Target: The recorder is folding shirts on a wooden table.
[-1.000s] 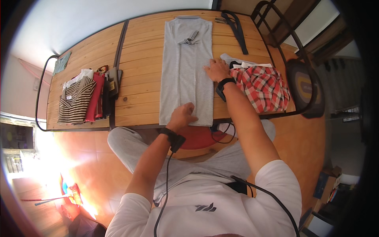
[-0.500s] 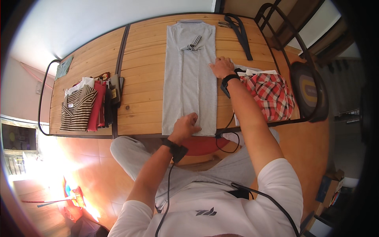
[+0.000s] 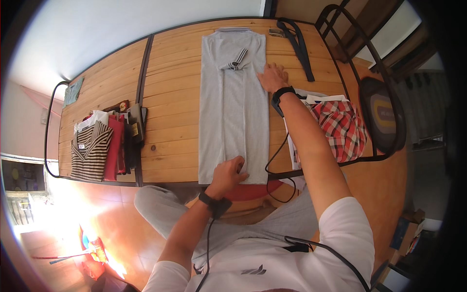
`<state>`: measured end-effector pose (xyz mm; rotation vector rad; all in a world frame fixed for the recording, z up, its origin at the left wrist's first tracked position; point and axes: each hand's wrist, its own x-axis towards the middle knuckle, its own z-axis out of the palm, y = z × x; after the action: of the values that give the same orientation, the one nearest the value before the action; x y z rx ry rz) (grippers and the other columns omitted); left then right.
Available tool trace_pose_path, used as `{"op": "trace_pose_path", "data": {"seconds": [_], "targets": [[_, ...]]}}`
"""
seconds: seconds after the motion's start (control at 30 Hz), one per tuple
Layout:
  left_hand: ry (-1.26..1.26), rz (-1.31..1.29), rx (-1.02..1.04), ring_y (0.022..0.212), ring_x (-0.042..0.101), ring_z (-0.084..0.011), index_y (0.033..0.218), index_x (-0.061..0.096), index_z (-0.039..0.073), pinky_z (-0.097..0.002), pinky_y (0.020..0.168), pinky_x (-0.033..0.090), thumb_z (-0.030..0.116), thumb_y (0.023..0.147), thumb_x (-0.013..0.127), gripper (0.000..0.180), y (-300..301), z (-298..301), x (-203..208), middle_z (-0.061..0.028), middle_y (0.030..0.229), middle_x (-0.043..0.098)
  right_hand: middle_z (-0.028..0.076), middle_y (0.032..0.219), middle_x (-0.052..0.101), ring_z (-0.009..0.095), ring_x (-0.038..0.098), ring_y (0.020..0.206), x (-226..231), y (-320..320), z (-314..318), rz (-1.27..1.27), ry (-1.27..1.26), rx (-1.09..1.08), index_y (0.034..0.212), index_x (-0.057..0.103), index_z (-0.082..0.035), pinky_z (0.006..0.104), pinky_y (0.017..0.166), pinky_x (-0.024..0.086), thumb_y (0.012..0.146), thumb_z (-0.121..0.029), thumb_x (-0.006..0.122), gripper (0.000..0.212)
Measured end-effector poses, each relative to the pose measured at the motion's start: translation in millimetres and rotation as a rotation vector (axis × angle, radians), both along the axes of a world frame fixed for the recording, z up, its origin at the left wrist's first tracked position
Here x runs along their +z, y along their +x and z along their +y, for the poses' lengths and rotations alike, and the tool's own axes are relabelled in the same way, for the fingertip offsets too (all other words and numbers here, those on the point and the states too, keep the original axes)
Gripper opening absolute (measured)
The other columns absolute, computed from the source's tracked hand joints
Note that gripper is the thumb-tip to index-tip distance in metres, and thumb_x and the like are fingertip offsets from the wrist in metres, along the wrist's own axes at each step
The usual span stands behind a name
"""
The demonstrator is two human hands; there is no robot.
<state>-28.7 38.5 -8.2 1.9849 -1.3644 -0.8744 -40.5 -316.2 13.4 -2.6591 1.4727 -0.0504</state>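
A grey polo shirt (image 3: 233, 117) lies face down on the wooden table (image 3: 170, 97), its sides folded inward into a long strip with the striped collar at the far end. One sleeve with a striped cuff (image 3: 237, 59) is bunched on top near the collar. My left hand (image 3: 227, 176) rests on the near hem, fingers bent and thumb apart, with no cloth visibly gripped. At the shirt's right edge, toward the far end, my right hand (image 3: 273, 78) lies with its fingers spread, the inner side touching the cloth.
A red plaid garment (image 3: 335, 129) lies on other clothes at the right. Folded clothes stand in a row at the left, a striped shirt (image 3: 90, 151) in front. A dark belt (image 3: 297, 46) lies at the far right, near a curved metal rail (image 3: 362, 51). A cable hangs by the near edge.
The whole view has shifted slightly, with the table's near edge lower in the picture. Both hands stay at nearly the same places on the shirt, whose folds look unchanged.
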Motion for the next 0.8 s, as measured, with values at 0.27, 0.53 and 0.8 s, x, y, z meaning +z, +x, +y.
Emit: {"op": "trace_pose_path", "data": {"seconds": [0.27,0.53,0.8], "targets": [[-0.07,0.03,-0.008,0.066,0.061,-0.0356,0.089,0.055,0.008,-0.0449,0.059,0.046,0.023,0.073,0.079,0.032,0,6,-5,-0.01,0.067,0.059,0.013,0.139,0.053,0.037,0.046,0.13,3,8,-15,0.056,-0.001,0.027,0.133,0.058,-0.008,0.0511,0.105,0.04,0.097,-0.048,0.053,0.054],[-0.115,-0.046,0.04,0.071,0.063,-0.0383,0.099,0.056,0.008,-0.046,0.061,0.048,0.021,0.075,0.079,0.036,-6,8,-2,-0.013,0.072,0.061,0.02,0.13,0.058,0.039,0.057,0.117,46,-7,24,-0.031,-0.056,0.272,0.129,0.059,-0.004,0.0478,0.099,0.047,0.089,-0.043,0.065,0.056],[-0.213,-0.268,0.169,0.096,0.061,-0.0378,0.118,0.054,0.007,-0.0461,0.075,0.051,0.013,0.077,0.078,0.048,-25,37,25,-0.015,0.106,0.059,0.02,0.127,0.056,0.037,0.057,0.115,73,-114,162,-0.18,0.291,0.732,0.133,0.054,0.001,0.0442,0.097,0.047,0.087,-0.033,0.07,0.059]]}}
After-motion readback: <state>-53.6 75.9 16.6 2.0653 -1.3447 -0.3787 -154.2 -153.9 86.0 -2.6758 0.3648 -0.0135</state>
